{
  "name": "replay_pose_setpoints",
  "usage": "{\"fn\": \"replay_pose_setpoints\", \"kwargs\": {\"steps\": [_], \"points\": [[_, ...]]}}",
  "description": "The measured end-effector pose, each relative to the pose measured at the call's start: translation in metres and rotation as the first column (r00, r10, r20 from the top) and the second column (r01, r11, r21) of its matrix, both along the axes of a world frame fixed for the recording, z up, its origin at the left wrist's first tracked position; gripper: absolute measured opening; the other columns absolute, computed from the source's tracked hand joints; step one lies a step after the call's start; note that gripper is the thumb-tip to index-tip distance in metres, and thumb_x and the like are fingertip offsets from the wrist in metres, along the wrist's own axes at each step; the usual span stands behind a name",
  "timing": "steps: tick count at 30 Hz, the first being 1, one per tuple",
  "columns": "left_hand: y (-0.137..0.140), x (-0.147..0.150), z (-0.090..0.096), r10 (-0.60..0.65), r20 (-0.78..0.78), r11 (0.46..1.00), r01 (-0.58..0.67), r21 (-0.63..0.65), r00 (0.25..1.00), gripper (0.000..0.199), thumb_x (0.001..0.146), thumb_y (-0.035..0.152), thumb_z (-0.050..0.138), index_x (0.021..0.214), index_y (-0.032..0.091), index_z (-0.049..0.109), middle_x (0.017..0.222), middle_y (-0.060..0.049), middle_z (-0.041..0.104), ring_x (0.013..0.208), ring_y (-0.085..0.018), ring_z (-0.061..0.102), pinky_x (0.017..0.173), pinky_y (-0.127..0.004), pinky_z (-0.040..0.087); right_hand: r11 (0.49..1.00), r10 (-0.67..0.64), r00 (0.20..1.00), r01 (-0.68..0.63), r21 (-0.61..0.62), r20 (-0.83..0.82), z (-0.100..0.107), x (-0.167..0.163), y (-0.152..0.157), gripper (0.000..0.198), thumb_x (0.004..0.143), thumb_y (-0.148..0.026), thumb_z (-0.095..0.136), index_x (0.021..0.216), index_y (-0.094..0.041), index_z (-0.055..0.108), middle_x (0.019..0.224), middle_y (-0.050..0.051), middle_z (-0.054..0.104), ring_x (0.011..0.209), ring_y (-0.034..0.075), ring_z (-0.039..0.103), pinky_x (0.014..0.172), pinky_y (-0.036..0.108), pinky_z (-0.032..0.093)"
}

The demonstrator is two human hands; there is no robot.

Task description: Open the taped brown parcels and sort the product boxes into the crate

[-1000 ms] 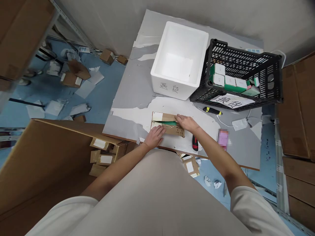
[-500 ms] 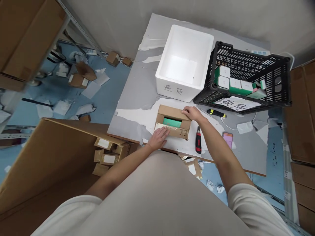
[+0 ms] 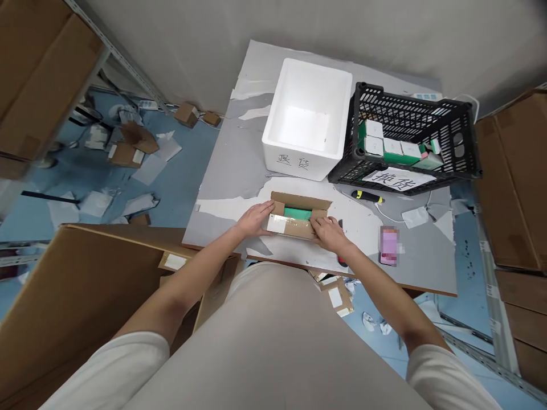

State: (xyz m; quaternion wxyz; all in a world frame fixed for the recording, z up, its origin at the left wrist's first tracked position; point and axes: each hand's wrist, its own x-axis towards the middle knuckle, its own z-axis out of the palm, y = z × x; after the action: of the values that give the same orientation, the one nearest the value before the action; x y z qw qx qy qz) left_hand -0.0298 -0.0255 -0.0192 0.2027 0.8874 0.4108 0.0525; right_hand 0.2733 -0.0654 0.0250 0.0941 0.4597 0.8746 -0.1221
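A small cardboard box [image 3: 294, 227] lies on the table in front of me, its far flap raised. Inside it a green item [image 3: 298, 213] shows between the side flaps; its kind is not clear. My left hand [image 3: 255, 219] grips the box's left end, fingertips at the upper left corner. At the right end, my right hand [image 3: 328, 232] is closed over the side flap and near corner. Just beyond that hand lies a red and black utility knife [image 3: 342, 261], mostly covered by the hand and wrist.
Behind the box stand a white foam box [image 3: 301, 156] and a black crate [image 3: 461, 165] holding green and white boxes. A yellow and black cutter [image 3: 367, 197] and a phone [image 3: 388, 247] lie to the right. A large open carton [image 3: 106, 273] is at my left.
My left hand has moved from the box's near edge to its left end. The right hand has come from the far flap to the near right corner. The far flap now stands up.
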Motion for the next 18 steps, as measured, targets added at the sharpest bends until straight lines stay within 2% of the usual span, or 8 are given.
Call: {"fn": "replay_pose_setpoints", "kwargs": {"steps": [2, 4, 5, 7, 9, 12, 15, 18], "points": [[-0.001, -0.002, -0.006, 0.011, 0.020, 1.000, -0.011, 0.002, 1.000, 0.099, 0.063, 0.049, 0.075, 0.143, 0.010, 0.032, 0.146, -0.020, 0.036, 0.134, -0.030, 0.038, 0.110, -0.041, 0.031, 0.998, -0.056, 0.998, 0.056, 0.019, 0.007, -0.004, -0.002, -0.013, 0.037, 0.079, -0.031, 0.065, 0.111, -0.014, 0.056, 0.100, 0.012, 0.062, 0.095, 0.027, 0.052, 0.085, 0.037, 0.034], [-0.004, -0.001, -0.009, 0.023, 0.022, 1.000, -0.023, -0.004, 0.999, 0.097, 0.063, 0.047, 0.074, 0.142, 0.010, 0.032, 0.145, -0.020, 0.039, 0.133, -0.031, 0.039, 0.110, -0.043, 0.031, 0.995, -0.064, 0.998, 0.065, 0.073, -0.015, -0.010, -0.002, -0.025, 0.013, 0.084, -0.023, 0.058, 0.096, -0.017, 0.059, 0.092, 0.010, 0.062, 0.089, 0.025, 0.052, 0.080, 0.034, 0.034], [-0.006, -0.001, -0.010, 0.028, 0.020, 1.000, -0.028, -0.009, 0.999, 0.096, 0.064, 0.044, 0.074, 0.143, 0.010, 0.032, 0.144, -0.020, 0.039, 0.133, -0.031, 0.039, 0.111, -0.043, 0.031, 0.993, -0.057, 0.998, 0.059, 0.104, -0.021, -0.013, -0.001, -0.030, 0.009, 0.087, -0.018, 0.051, 0.090, -0.018, 0.060, 0.087, 0.009, 0.062, 0.085, 0.024, 0.052, 0.079, 0.034, 0.034], [-0.008, 0.001, -0.012, 0.038, 0.019, 0.999, -0.038, -0.018, 0.999, 0.093, 0.065, 0.039, 0.073, 0.143, 0.009, 0.032, 0.144, -0.020, 0.039, 0.133, -0.031, 0.039, 0.111, -0.042, 0.031, 0.987, -0.042, 0.999, 0.044, 0.153, -0.020, -0.019, 0.001, -0.039, 0.025, 0.089, -0.008, 0.039, 0.083, -0.019, 0.060, 0.077, 0.008, 0.059, 0.076, 0.022, 0.050, 0.078, 0.033, 0.034], [-0.007, 0.004, -0.012, 0.049, 0.022, 0.999, -0.049, -0.020, 0.999, 0.090, 0.066, 0.036, 0.071, 0.142, 0.007, 0.032, 0.145, -0.020, 0.038, 0.133, -0.029, 0.039, 0.112, -0.041, 0.030, 0.984, -0.033, 0.999, 0.035, 0.177, -0.015, -0.024, 0.004, -0.048, 0.033, 0.089, -0.003, 0.033, 0.083, -0.020, 0.061, 0.077, 0.008, 0.059, 0.074, 0.021, 0.050, 0.080, 0.034, 0.034], [-0.001, 0.006, -0.008, 0.043, 0.013, 0.999, -0.043, -0.023, 0.999, 0.090, 0.067, 0.038, 0.070, 0.142, 0.006, 0.033, 0.146, -0.021, 0.036, 0.135, -0.028, 0.037, 0.113, -0.040, 0.028, 0.978, -0.011, 1.000, 0.015, 0.206, -0.020, -0.032, 0.009, -0.063, 0.034, 0.089, -0.005, 0.034, 0.098, -0.019, 0.064, 0.101, 0.012, 0.063, 0.094, 0.024, 0.052, 0.092, 0.039, 0.034], [0.006, 0.003, 0.006, -0.012, -0.054, 0.999, 0.009, -0.048, 0.998, 0.090, 0.067, 0.037, 0.070, 0.143, 0.008, 0.031, 0.148, -0.020, 0.033, 0.136, -0.028, 0.034, 0.112, -0.040, 0.027, 0.983, 0.047, 0.998, -0.037, 0.179, -0.052, -0.032, 0.015, -0.077, 0.040, 0.086, -0.006, 0.037, 0.118, -0.018, 0.059, 0.127, 0.013, 0.055, 0.114, 0.027, 0.047, 0.102, 0.046, 0.029], [0.005, 0.001, 0.029, -0.069, -0.172, 0.997, 0.061, -0.051, 0.983, 0.079, 0.068, 0.028, 0.065, 0.140, 0.011, 0.036, 0.145, -0.017, 0.039, 0.136, -0.029, 0.034, 0.109, -0.043, 0.029, 0.993, 0.050, 0.990, -0.036, 0.109, -0.128, -0.018, 0.019, -0.072, 0.044, 0.085, -0.004, 0.037, 0.119, -0.020, 0.060, 0.122, 0.011, 0.060, 0.109, 0.024, 0.052, 0.100, 0.043, 0.033]]}}
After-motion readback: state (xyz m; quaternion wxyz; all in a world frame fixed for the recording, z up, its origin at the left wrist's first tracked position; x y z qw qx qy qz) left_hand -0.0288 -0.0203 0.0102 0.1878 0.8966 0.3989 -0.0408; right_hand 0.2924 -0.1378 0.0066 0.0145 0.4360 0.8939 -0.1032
